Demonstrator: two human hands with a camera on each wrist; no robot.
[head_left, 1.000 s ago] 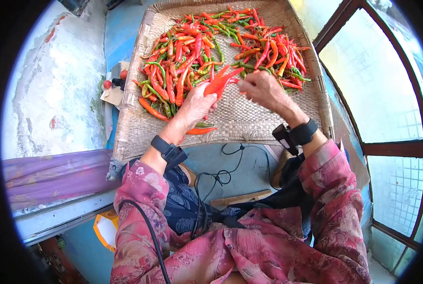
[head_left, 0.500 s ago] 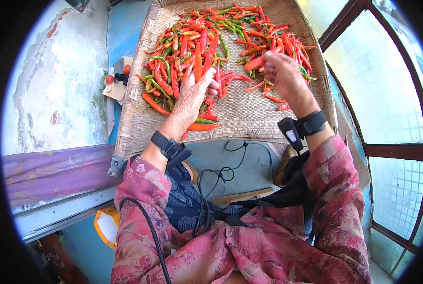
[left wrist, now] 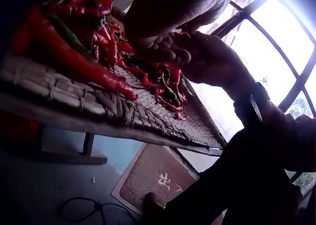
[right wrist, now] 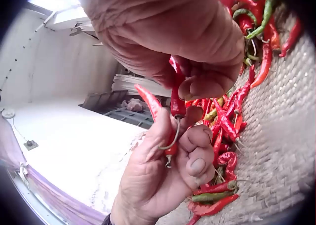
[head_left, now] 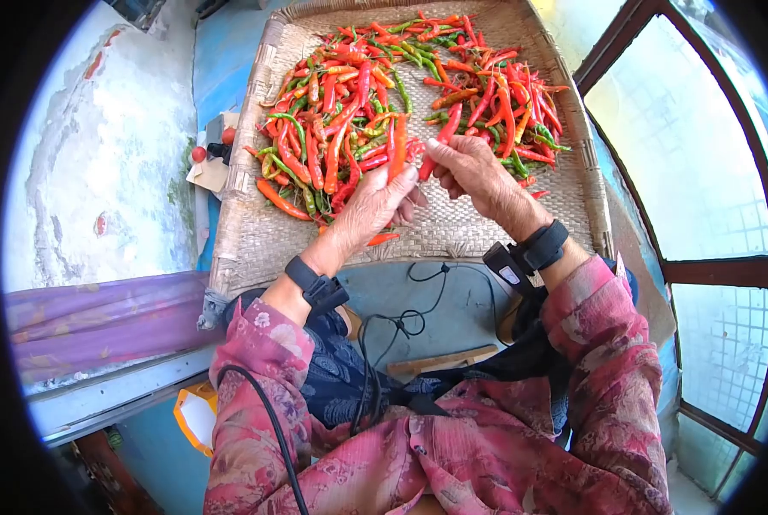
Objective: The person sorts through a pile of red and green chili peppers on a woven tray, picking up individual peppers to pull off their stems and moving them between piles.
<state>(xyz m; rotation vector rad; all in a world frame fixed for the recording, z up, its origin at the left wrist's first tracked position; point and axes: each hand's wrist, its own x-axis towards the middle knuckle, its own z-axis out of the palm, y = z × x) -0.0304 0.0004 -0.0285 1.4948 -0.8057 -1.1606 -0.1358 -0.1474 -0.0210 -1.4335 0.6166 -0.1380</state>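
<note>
My left hand (head_left: 368, 209) grips an orange-red chili pepper (head_left: 398, 142) that points up between thumb and fingers. In the right wrist view a curved stem hangs from a chili at the left thumb. Just beside it, my right hand (head_left: 484, 178) pinches a red chili pepper (head_left: 446, 130) between thumb and fingers, its lower end close to the left fingertips. Both hands are over the front part of a woven tray (head_left: 470, 232). A large pile of red and green chilies (head_left: 315, 112) lies beyond the left hand, another pile (head_left: 521, 107) beyond the right.
The tray's raised rim (head_left: 591, 184) runs along the right side. A dark cable (head_left: 401, 322) hangs below the front edge near the legs. A framed window (head_left: 701, 146) stands at right, a whitewashed wall (head_left: 109, 172) at left.
My right hand went out over the right pile, then came back left and down with a red chili to beside the left hand. My left hand has kept its hold on chili.
</note>
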